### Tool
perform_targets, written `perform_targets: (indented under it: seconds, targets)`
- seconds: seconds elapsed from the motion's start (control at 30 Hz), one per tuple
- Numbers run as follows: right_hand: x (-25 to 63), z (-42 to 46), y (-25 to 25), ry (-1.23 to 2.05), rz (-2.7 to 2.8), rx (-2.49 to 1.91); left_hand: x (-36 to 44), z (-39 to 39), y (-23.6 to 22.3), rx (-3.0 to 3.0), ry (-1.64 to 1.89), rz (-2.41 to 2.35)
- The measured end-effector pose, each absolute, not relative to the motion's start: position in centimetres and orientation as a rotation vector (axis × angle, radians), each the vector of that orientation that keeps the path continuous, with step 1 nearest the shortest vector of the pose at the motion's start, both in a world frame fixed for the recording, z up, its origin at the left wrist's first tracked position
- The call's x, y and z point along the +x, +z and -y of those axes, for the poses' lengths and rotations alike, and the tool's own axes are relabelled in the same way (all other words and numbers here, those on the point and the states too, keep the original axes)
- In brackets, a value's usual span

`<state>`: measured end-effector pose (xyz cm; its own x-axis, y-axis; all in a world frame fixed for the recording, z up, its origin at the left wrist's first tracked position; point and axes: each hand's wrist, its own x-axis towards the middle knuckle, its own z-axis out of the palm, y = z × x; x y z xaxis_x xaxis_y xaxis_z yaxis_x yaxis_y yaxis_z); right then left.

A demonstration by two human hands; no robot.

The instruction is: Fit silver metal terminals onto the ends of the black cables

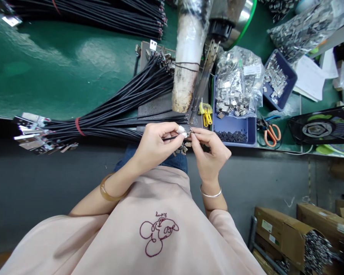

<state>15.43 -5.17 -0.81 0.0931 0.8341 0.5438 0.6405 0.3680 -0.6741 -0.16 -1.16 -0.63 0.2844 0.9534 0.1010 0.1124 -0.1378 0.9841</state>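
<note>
My left hand [157,143] pinches the end of a black USB cable, with white wrapping on a fingertip. Close beside it, my right hand [210,151] has its thumb and finger pressed together at the cable's tip; a thin, small piece there is too tiny to name. Behind my left hand runs a bundle of black cables [109,124], tied by a red band [79,126], with metal USB plugs [34,133] at its left end. Other finished-looking ends with metal connectors [163,57] lie on a grey board [149,103].
A wrapped white tube [183,72] hangs over the work spot. To the right are a blue tray [250,128] with bagged metal shells, a smaller bin [289,72], a yellow cutter [207,117], orange-handled pliers [272,135] and a fan [322,126]. Cartons [283,233] stand below.
</note>
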Motion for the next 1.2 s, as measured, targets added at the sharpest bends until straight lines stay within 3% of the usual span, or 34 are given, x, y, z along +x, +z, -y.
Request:
perform_targets:
  seconds: [0.17, 0.43, 1.0, 1.2]
  targets:
    - [15.5, 4.9, -0.5, 0.048, 1.747, -1.281, 0.2, 1.2, -0.5, 1.519, 1.063, -1.076]
    - [15.8, 4.6, -0.2, 0.396, 1.581, -1.371, 0.5, 0.8, -0.3, 1.435, 1.086, -1.092]
    - [15.9, 4.1, 0.5, 0.594, 1.505, -1.383, 0.7, 0.8, -0.5, 1.467, 1.107, -1.113]
    - [15.9, 3.8, 0.5, 0.522, 1.57, -1.384, 0.7, 0.9, -0.5, 1.446, 1.097, -1.145]
